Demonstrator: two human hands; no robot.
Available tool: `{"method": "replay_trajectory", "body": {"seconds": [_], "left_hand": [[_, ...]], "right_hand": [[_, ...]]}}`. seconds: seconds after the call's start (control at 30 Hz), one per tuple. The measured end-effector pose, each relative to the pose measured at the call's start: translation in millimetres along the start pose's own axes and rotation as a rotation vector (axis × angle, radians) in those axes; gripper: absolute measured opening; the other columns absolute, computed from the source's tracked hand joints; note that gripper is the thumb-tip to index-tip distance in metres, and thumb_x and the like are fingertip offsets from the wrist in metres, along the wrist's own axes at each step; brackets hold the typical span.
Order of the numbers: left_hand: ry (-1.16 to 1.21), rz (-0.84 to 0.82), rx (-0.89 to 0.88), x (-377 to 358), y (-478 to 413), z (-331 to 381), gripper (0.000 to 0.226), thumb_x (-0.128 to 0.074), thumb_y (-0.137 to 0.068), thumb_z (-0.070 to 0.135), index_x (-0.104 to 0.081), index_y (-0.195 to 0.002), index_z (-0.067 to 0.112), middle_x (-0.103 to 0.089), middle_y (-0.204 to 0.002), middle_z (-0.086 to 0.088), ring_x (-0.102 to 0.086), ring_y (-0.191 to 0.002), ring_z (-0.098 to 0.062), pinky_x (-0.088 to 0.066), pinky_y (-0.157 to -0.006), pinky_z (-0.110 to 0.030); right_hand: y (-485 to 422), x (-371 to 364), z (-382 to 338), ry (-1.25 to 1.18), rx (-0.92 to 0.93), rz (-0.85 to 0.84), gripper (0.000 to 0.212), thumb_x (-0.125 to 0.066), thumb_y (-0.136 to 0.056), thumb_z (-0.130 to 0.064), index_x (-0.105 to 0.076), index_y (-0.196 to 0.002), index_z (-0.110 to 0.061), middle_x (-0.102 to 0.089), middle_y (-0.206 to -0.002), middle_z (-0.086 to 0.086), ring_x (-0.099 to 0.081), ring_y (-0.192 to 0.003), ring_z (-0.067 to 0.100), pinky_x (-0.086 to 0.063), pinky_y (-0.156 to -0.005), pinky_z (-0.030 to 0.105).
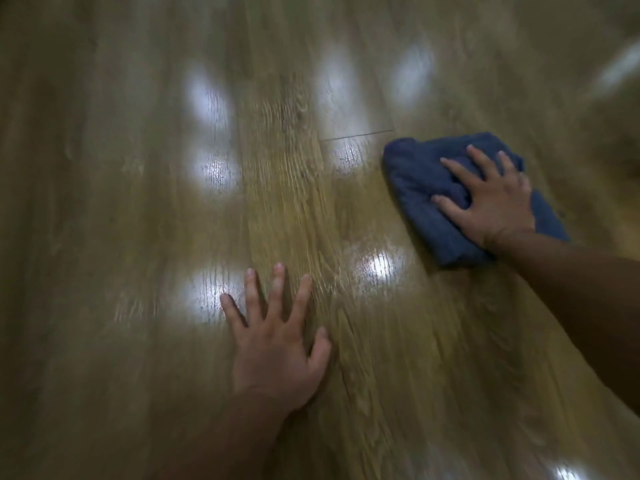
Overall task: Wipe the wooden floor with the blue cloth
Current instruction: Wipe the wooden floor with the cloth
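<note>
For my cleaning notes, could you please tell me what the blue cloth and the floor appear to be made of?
Blue cloth: looks like soft, matte terry or microfibre fabric; it bunches into folds under the right hand. Floor: wood-grain planks with a glossy finish that shows bright reflections; real wood or laminate cannot be told.

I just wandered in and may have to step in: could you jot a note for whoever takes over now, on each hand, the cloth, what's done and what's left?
The left hand lies flat on the floor, fingers spread, holding nothing, likely as support.
The right hand presses down on the cloth, fingers spread over it.
The cloth is bunched, on the floor at the right, farther out than the left hand.
Done: wiping looks under way; the blurred picture does not show which boards are already wiped.
Left: wipe the rest of the floor with the cloth.
</note>
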State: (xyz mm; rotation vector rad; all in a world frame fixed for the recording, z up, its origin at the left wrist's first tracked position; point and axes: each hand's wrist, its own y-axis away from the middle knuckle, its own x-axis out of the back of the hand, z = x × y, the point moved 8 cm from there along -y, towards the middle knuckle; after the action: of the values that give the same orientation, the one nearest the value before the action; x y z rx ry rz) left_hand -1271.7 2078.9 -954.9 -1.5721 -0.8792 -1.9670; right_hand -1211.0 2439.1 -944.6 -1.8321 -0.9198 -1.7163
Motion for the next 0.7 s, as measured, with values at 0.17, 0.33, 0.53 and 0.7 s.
{"method": "replay_trajectory", "body": {"seconds": [0.17, 0.33, 0.53, 0.7], "left_hand": [[0.022, -0.001, -0.017, 3.0, -2.2, 1.7, 0.074, -0.040, -0.084, 0.057, -0.040, -0.151, 0.025, -0.029, -0.161, -0.011, -0.016, -0.149, -0.046, -0.018, -0.109, -0.077], [0.008, 0.007, -0.016, 4.3, -4.5, 1.8, 0.075, -0.041, -0.083, 0.057, -0.039, -0.151, 0.027, -0.030, -0.160, -0.011, -0.018, -0.148, -0.048, -0.020, -0.108, -0.078], [-0.042, 0.002, -0.012, 5.3, -3.8, 3.2, 0.075, -0.039, -0.083, 0.057, -0.038, -0.151, 0.025, -0.030, -0.161, -0.011, -0.018, -0.148, -0.048, -0.020, -0.108, -0.078], [-0.074, 0.034, -0.015, 2.1, -4.1, 0.6, 0.075, -0.040, -0.083, 0.057, -0.041, -0.151, 0.027, -0.031, -0.161, -0.008, -0.020, -0.148, -0.045, -0.021, -0.108, -0.076]], "right_hand": [[-55.4, 8.8, 1.4, -0.118, -0.330, 0.004, 0.073, -0.026, -0.086, -0.080, -0.018, -0.152, -0.051, -0.003, -0.168, -0.007, 0.003, -0.152, 0.041, 0.000, -0.119, 0.064], [-75.0, 5.1, -48.1, -0.206, -0.515, -0.016, 0.073, -0.022, -0.088, -0.076, -0.014, -0.155, -0.048, 0.003, -0.169, -0.001, 0.008, -0.149, 0.051, 0.006, -0.115, 0.069], [-58.8, -9.1, -156.2, -0.093, -0.075, -0.016, 0.073, -0.023, -0.085, -0.076, -0.016, -0.153, -0.050, -0.002, -0.169, -0.004, 0.006, -0.149, 0.050, 0.004, -0.114, 0.070], [-53.5, -12.9, -177.5, -0.089, 0.097, -0.012, 0.069, -0.026, -0.087, -0.077, -0.022, -0.151, -0.052, -0.006, -0.168, -0.008, 0.004, -0.151, 0.045, 0.004, -0.115, 0.066]]}}
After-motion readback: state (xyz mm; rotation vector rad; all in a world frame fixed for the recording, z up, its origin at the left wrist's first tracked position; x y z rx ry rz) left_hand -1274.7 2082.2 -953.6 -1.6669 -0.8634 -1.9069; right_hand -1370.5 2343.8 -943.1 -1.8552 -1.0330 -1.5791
